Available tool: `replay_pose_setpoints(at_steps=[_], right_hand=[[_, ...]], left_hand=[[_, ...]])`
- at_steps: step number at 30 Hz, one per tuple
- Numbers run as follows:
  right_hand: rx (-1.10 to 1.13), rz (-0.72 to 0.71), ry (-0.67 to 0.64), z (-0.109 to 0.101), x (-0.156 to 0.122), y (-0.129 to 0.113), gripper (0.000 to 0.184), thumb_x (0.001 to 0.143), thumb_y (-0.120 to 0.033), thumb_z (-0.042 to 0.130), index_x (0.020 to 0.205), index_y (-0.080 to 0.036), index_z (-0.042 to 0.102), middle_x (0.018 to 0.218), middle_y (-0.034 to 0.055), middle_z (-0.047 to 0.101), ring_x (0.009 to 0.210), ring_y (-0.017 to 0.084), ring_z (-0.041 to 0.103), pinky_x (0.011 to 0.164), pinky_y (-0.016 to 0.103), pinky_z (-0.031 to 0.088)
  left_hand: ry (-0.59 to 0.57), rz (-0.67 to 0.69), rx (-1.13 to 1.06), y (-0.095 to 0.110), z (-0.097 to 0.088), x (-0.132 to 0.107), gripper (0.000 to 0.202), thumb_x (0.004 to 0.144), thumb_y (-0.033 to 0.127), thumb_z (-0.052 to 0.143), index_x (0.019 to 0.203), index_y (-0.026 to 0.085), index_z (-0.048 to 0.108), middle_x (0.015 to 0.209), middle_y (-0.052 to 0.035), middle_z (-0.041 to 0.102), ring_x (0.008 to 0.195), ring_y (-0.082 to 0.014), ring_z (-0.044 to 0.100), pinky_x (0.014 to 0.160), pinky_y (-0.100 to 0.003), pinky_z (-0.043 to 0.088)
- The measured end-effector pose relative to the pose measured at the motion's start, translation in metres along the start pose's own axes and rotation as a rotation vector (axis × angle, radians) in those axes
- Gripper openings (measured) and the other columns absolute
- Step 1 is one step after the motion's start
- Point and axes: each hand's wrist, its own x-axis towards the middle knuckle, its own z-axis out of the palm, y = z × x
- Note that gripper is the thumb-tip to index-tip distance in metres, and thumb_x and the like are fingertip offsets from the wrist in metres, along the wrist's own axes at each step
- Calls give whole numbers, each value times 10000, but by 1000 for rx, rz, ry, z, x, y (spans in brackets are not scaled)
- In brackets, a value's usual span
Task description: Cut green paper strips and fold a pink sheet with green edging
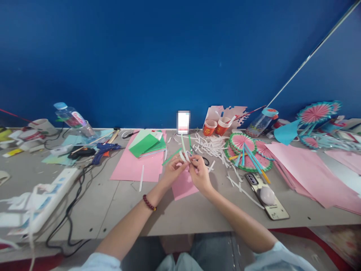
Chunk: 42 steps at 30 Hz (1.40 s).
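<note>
The grey worktop (113, 210) carries large pink sheets (310, 177) at three o'clock from the hands and watermelon paper fans (245, 150) at two o'clock. At ten o'clock a clear bottle (73, 119) leans, its contents unclear. At one o'clock stand two red paper cups (216, 127), the right one holding a pale stick. At the centre the left hand (173, 171) and right hand (200, 173) meet above a small pink sheet, each grip pinching a curled white paper strip (186, 155) between the fingertips.
</note>
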Motion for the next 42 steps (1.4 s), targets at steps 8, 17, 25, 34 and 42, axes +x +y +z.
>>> replay_pose_setpoints(at_steps=[8,17,25,34,42], right_hand=[[-11,-41,-6,1,0,2,115,856,-235,461,900,-225,567,1031,73,587,775,162,595,637,267,457],[10,12,-17,2,0,1,152,846,-242,485,989,-230,533,974,71,619,730,158,593,585,261,463],[47,20,-37,2,1,2,189,851,-241,461,1033,-209,502,978,74,621,680,139,600,591,259,465],[75,37,-50,5,-1,6,184,871,-267,442,1043,-211,476,794,17,608,592,121,564,548,242,436],[135,52,-57,7,1,13,175,875,-305,471,1027,-221,489,926,45,593,674,130,589,576,245,463]], left_hand=[[29,172,172,0,-6,0,149,757,369,684,787,235,740,1108,-76,582,712,-127,525,549,-237,412],[-34,29,-30,-2,-1,0,158,796,363,636,798,216,696,1208,-90,530,1070,-218,534,661,-243,472],[-66,92,113,2,-5,1,164,774,322,669,898,218,701,1234,-89,504,902,-160,572,623,-226,455],[-15,145,159,-3,-6,1,142,789,336,660,819,215,727,1154,-75,569,904,-169,587,616,-232,441],[23,43,54,-12,-6,3,155,754,346,682,745,195,710,1127,-83,588,1000,-205,581,652,-229,468]])
